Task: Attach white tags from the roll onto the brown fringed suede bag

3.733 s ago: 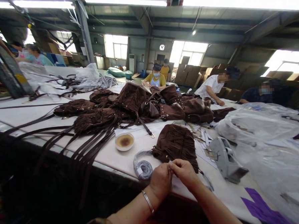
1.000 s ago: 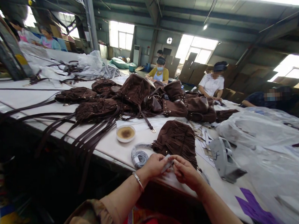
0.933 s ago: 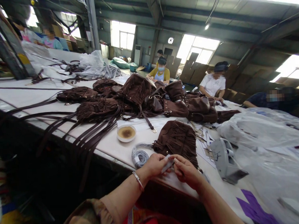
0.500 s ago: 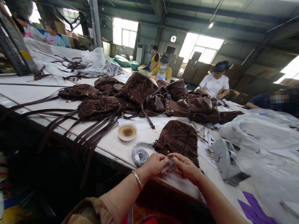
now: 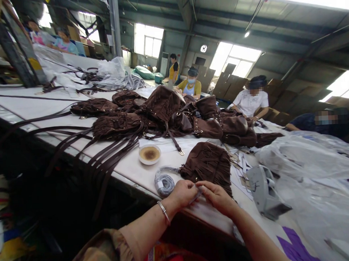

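My left hand (image 5: 184, 193) and my right hand (image 5: 214, 196) meet at the table's near edge, fingertips pinched together. Between them is a small greyish strip (image 5: 195, 195), mostly covered by the fingers; its exact kind is unclear. Just beyond lies a dark brown fringed bag (image 5: 207, 164), apart from the pile. Left of it sits a coil of grey wrapped strap (image 5: 165, 184), with one end running toward the bag. A white bowl (image 5: 150, 161) holding something tan with a dark centre stands farther left.
Brown fringed bags (image 5: 161, 107) are heaped across the table, their straps (image 5: 106, 165) hanging over the near edge. To the right are a grey tape dispenser (image 5: 267, 192), clear plastic sheeting (image 5: 317, 177) and a purple piece (image 5: 296, 247). Co-workers (image 5: 250, 97) stand beyond the table.
The fingers have closed further over the grey strip, so less of it shows. My hands stay in nearly the same place. The view has shifted slightly.
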A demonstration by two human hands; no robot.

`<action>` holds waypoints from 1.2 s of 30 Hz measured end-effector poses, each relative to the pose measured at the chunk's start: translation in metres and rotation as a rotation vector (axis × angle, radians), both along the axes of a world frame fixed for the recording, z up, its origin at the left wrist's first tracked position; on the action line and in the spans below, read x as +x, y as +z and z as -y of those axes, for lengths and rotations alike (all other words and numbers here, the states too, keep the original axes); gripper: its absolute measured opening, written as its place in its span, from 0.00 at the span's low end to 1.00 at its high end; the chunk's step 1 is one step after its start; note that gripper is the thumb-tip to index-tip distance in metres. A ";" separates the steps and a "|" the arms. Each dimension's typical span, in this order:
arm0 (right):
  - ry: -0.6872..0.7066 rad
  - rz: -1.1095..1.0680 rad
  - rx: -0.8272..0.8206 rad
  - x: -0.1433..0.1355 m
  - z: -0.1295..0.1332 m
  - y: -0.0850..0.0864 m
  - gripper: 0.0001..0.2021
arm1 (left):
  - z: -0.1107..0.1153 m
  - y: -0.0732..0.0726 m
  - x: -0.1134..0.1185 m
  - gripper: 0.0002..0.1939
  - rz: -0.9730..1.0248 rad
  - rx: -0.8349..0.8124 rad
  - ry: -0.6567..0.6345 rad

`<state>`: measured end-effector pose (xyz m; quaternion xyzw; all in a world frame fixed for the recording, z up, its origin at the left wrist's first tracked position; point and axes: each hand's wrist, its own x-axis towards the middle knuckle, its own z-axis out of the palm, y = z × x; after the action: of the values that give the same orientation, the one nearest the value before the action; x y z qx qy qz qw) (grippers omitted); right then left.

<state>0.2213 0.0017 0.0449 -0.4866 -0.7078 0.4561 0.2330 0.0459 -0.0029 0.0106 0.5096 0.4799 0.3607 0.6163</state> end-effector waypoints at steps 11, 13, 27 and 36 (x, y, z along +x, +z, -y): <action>0.459 1.082 0.829 -0.006 -0.011 0.065 0.25 | 0.008 0.000 -0.001 0.18 -0.196 0.190 -0.006; 0.502 1.103 0.886 -0.005 -0.016 0.068 0.25 | 0.011 0.002 -0.002 0.17 -0.239 0.260 -0.005; 0.455 1.138 1.003 0.004 -0.031 0.055 0.27 | 0.014 -0.010 -0.004 0.09 -0.544 0.736 0.013; -0.003 0.555 0.719 -0.006 -0.028 0.068 0.12 | 0.016 -0.015 -0.003 0.05 -0.574 0.779 0.038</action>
<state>0.2151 0.0302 0.1131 -0.4798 -0.8561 0.0333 0.1890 0.0433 -0.0194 -0.0048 0.7726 0.4691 0.3697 0.2154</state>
